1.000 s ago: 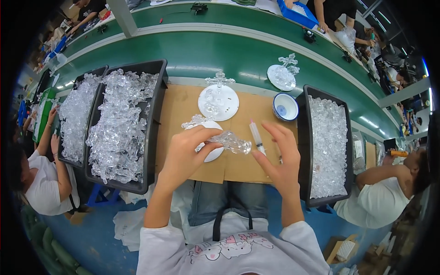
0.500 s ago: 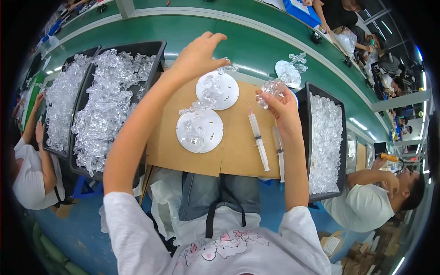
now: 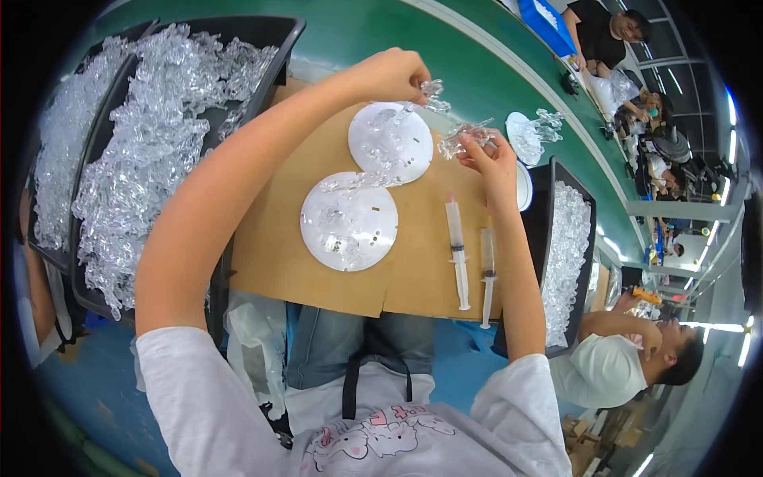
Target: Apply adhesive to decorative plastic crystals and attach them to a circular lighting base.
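Note:
Above the far edge of the cardboard, my left hand [image 3: 395, 77] pinches a small clear plastic piece [image 3: 435, 97] with its fingers bent inward. A larger clear, branching plastic piece [image 3: 467, 137] is in my right hand [image 3: 491, 160], between thumb and fingers. The two pieces are close to each other; I cannot tell whether they touch. Below my left hand lies a white round disc [image 3: 415, 153] with clear plastic parts on it. Nearer to me is a second white disc [image 3: 373, 238], also bearing clear parts. Two syringes, one with a pink tip [image 3: 456, 238] and another [image 3: 488, 274], lie beside my right forearm.
Dark bins [image 3: 288, 49] heaped with clear plastic parts stand at the left. Another dark bin [image 3: 548, 238] of clear bits is at the right. A further white disc [image 3: 520, 131] with clear parts sits on the green table [image 3: 350, 40]. Other people work nearby.
My left hand has moved right, toward my right hand, and its spread fingers have closed on a clear piece. My right hand still holds its clear piece. The whole view has shifted.

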Action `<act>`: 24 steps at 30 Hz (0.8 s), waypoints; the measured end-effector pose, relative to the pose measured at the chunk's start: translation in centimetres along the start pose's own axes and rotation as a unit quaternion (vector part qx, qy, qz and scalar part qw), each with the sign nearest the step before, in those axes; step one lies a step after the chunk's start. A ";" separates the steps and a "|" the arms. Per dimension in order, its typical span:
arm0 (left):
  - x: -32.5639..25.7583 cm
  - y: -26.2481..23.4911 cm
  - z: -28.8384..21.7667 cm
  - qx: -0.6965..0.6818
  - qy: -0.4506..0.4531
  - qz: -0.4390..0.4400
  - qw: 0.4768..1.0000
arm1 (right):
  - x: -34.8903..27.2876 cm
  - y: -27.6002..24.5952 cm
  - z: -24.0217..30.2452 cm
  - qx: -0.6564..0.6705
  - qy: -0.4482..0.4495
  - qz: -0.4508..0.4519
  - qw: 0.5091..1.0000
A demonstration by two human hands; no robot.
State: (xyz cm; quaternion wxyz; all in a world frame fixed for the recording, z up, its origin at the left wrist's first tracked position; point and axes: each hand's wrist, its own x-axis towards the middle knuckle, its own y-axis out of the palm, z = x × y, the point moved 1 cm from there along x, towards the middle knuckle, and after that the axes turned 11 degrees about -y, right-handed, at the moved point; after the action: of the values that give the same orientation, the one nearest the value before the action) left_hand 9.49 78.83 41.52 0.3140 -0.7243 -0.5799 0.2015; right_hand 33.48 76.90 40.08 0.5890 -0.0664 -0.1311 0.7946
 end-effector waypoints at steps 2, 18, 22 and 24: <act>-0.2 0.2 0.3 -0.015 0.000 -0.013 1.000 | 0.7 0.9 -0.4 0.007 -0.072 0.014 0.997; 0.9 1.9 1.9 -0.072 -0.024 -0.035 0.996 | 1.8 4.0 -1.6 -0.051 -0.044 0.024 0.997; 0.9 2.0 1.9 -0.087 -0.025 -0.037 0.995 | 1.9 3.7 -1.5 -0.042 -0.065 0.021 0.997; 0.9 2.0 1.9 -0.101 -0.030 -0.027 0.994 | 1.9 3.8 -1.5 -0.054 -0.076 0.018 0.995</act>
State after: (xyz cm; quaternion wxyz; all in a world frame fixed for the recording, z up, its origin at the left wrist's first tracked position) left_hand 9.90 79.87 38.82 0.2271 -0.7300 -0.6258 0.1545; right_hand 29.82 77.93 37.64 0.5582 -0.0400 -0.2168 0.7999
